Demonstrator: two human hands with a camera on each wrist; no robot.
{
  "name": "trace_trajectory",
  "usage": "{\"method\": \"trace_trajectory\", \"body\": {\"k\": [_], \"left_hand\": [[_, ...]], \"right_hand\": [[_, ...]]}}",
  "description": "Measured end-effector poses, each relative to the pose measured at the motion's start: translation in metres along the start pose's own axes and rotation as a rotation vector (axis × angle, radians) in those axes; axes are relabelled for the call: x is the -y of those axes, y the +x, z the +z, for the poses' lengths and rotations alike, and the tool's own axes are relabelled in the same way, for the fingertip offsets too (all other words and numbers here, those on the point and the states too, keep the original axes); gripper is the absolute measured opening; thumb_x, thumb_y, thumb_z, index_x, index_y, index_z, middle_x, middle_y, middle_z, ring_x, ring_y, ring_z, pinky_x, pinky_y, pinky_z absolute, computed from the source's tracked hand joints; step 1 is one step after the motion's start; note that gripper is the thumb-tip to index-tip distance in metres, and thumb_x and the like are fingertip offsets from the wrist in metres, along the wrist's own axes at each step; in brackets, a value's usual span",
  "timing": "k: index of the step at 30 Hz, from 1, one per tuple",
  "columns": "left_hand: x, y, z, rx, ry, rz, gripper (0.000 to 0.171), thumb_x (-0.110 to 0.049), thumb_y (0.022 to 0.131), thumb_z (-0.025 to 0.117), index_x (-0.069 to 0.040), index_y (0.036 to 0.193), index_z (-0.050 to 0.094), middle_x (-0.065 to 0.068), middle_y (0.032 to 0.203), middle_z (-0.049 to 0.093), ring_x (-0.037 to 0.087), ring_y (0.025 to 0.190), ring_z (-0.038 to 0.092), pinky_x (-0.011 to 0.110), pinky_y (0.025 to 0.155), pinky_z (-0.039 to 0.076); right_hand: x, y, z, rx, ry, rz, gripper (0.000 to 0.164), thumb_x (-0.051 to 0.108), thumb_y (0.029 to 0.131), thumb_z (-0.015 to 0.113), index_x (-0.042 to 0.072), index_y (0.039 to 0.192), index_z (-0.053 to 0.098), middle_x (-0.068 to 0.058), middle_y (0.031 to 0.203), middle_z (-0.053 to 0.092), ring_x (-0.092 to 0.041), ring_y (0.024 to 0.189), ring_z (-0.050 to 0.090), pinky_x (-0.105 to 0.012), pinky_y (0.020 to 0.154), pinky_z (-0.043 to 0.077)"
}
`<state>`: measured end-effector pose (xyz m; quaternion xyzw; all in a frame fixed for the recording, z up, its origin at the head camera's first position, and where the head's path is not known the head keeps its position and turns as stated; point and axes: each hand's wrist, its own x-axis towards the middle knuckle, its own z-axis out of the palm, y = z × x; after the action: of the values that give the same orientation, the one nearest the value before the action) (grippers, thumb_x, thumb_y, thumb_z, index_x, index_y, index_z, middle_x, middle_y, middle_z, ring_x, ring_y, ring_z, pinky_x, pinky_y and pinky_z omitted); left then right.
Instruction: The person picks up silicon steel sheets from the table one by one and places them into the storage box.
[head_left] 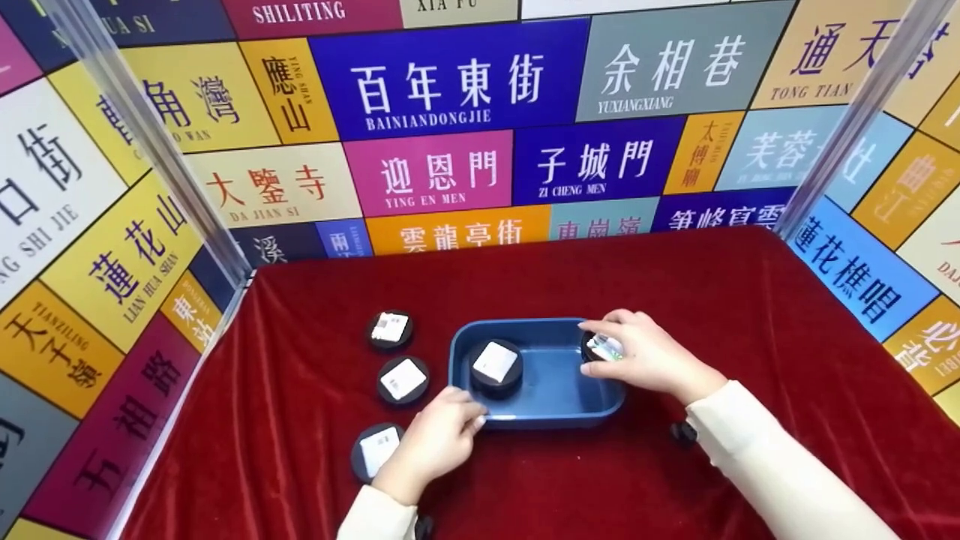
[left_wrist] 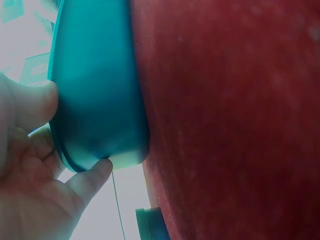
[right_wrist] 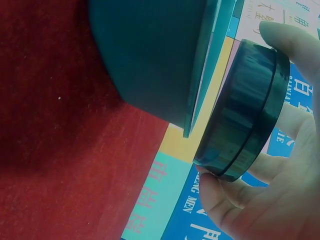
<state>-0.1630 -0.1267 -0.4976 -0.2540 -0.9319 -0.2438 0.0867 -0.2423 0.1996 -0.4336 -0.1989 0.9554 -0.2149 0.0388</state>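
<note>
A blue rectangular bin [head_left: 547, 420] with rounded corners stands on the cloth in the head view. My left hand [head_left: 442, 435] grips its near left corner, thumb and fingers about the rim; the left wrist view shows the bin wall [left_wrist: 100, 75] up close. In my right hand [head_left: 645, 356] is a round black lidded jar [right_wrist: 245, 110], held by its sides over the bin's right end, its top bearing a shiny white label. Another round black jar [head_left: 496, 366] with a white label lies inside the bin, at the left.
Left of the bin, three more labelled round black jars sit in a rough column: a far jar [head_left: 390, 328], a middle jar [head_left: 403, 380] and a near jar [head_left: 375, 451], partly behind my left wrist. Red cloth [head_left: 570, 487] covers the table. Sign-patterned panels [head_left: 450, 82] enclose the back and sides.
</note>
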Motion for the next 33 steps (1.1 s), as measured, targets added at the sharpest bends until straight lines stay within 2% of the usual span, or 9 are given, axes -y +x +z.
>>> {"method": "trace_trajectory", "body": {"k": [11,18,27,33], "left_hand": [[0.000,-0.001,0.002,-0.001,-0.014,-0.014,0.011,-0.010,0.093,0.065,-0.014,0.089,0.075,-0.005,0.082,0.062,0.014,0.090,0.056,0.028,0.074,0.052],[0.001,0.000,0.002,-0.012,-0.013,0.004,0.011,-0.007,0.091,0.066,-0.013,0.086,0.074,-0.004,0.081,0.062,0.015,0.090,0.057,0.028,0.076,0.051],[0.002,-0.001,0.002,-0.004,-0.014,0.005,0.011,-0.008,0.092,0.065,-0.013,0.089,0.075,-0.003,0.083,0.064,0.015,0.091,0.057,0.029,0.078,0.052],[0.001,0.000,0.002,-0.003,-0.011,0.003,0.012,-0.008,0.093,0.065,-0.014,0.088,0.075,-0.004,0.083,0.063,0.015,0.091,0.057,0.028,0.076,0.052]], "right_hand": [[0.010,0.005,0.003,0.029,0.004,0.001,0.073,0.054,0.079,0.077,0.026,0.143,0.058,-0.014,0.137,0.054,-0.031,0.120,0.049,-0.049,0.093,0.052],[0.019,0.012,0.001,0.025,-0.005,-0.046,0.070,0.051,0.081,0.077,0.022,0.142,0.059,-0.015,0.134,0.056,-0.032,0.117,0.050,-0.049,0.092,0.050],[0.026,0.018,0.003,0.074,0.017,-0.006,0.072,0.053,0.080,0.077,0.025,0.144,0.058,-0.014,0.138,0.054,-0.031,0.121,0.049,-0.051,0.097,0.050],[0.029,0.023,0.005,0.087,0.035,-0.010,0.072,0.053,0.081,0.076,0.026,0.145,0.057,-0.015,0.138,0.054,-0.032,0.123,0.048,-0.052,0.099,0.049]]}}
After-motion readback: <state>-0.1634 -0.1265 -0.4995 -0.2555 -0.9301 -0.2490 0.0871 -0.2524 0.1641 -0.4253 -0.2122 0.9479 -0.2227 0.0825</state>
